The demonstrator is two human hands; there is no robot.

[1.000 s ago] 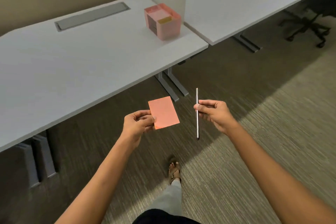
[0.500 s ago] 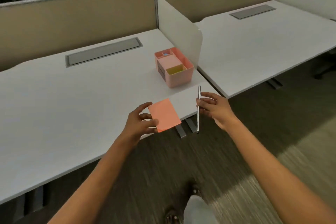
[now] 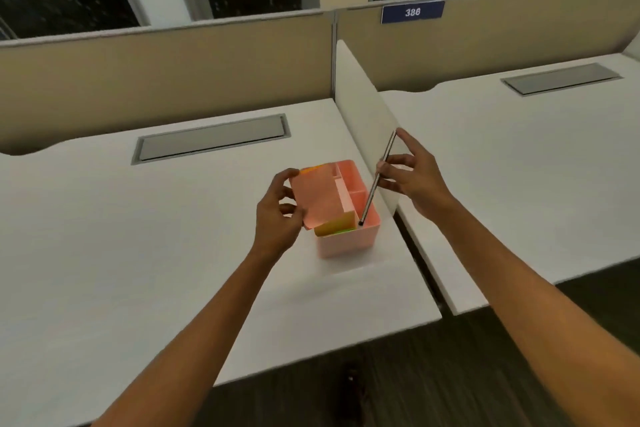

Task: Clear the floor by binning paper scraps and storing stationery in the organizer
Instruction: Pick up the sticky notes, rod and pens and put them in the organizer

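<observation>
A pink desk organizer stands on the white desk beside the divider panel. My left hand holds an orange-pink sticky pad tilted over the organizer's left side, covering part of it. My right hand pinches a thin silver pen, slanted, with its dark lower tip inside the organizer's front right compartment. Yellow and green paper shows in the front left compartment.
A white divider panel stands just right of the organizer, between this desk and a second white desk. Grey cable flaps sit in both desks. Beige partition walls run along the back. Dark carpet lies below.
I have come up to the desk. Both hands moved forward from over the desk's edge to the organizer; the pad now hangs over it and the pen's tip has gone into a compartment.
</observation>
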